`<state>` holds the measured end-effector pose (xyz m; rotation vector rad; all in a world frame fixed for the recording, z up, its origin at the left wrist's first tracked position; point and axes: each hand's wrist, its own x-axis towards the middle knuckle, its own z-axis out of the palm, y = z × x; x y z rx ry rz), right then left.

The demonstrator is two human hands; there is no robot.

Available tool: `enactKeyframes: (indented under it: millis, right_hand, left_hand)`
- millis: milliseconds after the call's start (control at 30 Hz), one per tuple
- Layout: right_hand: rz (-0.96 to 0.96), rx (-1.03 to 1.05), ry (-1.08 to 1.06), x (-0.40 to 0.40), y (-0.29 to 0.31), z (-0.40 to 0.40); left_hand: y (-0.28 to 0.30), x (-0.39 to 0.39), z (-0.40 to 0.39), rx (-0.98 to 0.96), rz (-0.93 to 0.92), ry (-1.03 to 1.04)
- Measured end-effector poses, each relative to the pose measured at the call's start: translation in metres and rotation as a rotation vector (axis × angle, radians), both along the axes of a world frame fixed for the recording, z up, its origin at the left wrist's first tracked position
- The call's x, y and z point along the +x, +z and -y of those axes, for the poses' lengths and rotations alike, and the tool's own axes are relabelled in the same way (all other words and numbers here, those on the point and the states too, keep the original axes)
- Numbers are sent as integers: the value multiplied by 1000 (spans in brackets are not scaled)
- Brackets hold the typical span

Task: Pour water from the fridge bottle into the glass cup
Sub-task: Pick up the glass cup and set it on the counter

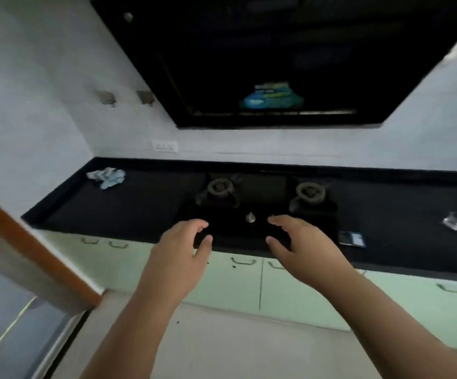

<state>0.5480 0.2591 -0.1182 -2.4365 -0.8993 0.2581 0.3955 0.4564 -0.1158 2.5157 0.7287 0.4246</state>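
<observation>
A clear glass cup (455, 222) stands on the black countertop (129, 209) at the far right. No bottle is in view. My left hand (179, 246) and my right hand (303, 243) are stretched out in front of me over the counter's front edge, fingers apart and curved, holding nothing. Both hands are well left of the glass cup.
A two-burner gas hob (262, 198) sits in the middle of the counter, with a black hood (276, 58) above it. A light blue cloth (107, 176) lies at the back left. A small dark box (351, 238) rests near the front edge. Pale green cabinets (249, 285) below. A wooden door frame (33, 250) at left.
</observation>
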Motion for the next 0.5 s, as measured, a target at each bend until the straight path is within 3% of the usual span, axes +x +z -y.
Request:
enactKeyframes:
  millis: [300, 500]
  right_hand:
    - [49, -55, -544, 8, -20, 184]
    - [49, -56, -753, 43, -30, 302]
  left_hand:
    - [-15, 118, 138, 57, -52, -473]
    - [-28, 196, 250, 143, -66, -647]
